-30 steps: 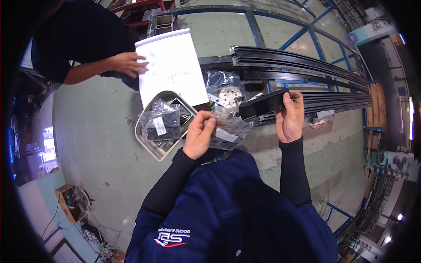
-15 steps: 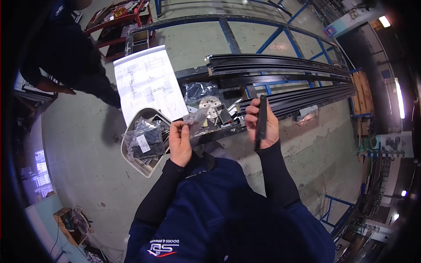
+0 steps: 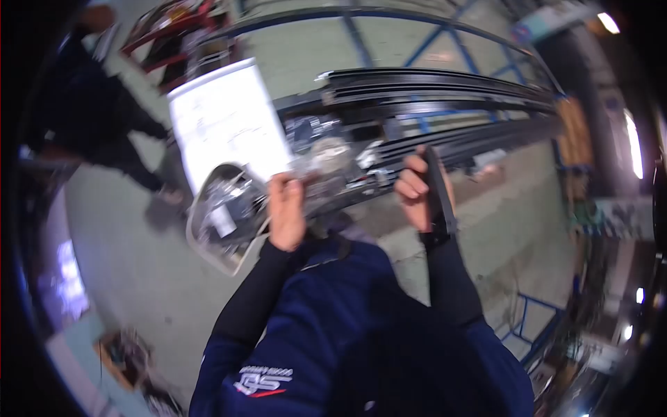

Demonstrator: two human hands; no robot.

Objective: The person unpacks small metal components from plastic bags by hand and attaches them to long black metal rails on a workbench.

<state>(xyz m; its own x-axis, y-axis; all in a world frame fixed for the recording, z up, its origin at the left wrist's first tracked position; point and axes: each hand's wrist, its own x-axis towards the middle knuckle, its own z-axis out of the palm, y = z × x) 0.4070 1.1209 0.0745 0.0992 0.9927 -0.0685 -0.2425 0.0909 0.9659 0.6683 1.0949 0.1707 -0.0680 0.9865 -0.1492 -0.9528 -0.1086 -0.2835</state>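
My right hand [image 3: 414, 191] is closed around a long, flat black piece [image 3: 438, 198], held upright above the near edge of the workbench; its exact kind is not clear. To the left, my left hand [image 3: 285, 212] pinches a small clear plastic bag [image 3: 318, 182], blurred by motion. Beside that hand sits a light-coloured bin [image 3: 201, 244] with clear-bagged dark parts [image 3: 236, 217] inside, one bearing a white label. Behind the bin lie white drawing sheets [image 3: 226, 121].
Long black profiles [image 3: 445, 87] rest across a blue metal frame [image 3: 410, 54]. Small hardware and a round, pale holed piece [image 3: 330, 153] lie between the sheets and profiles. A person in dark clothes [image 3: 90, 111] stands at the left, near a red cart [image 3: 163, 45].
The view has shifted and blurred. My right hand has turned the black piece, so its broader side shows and its lower end points further right. The person at left has shifted their stance.
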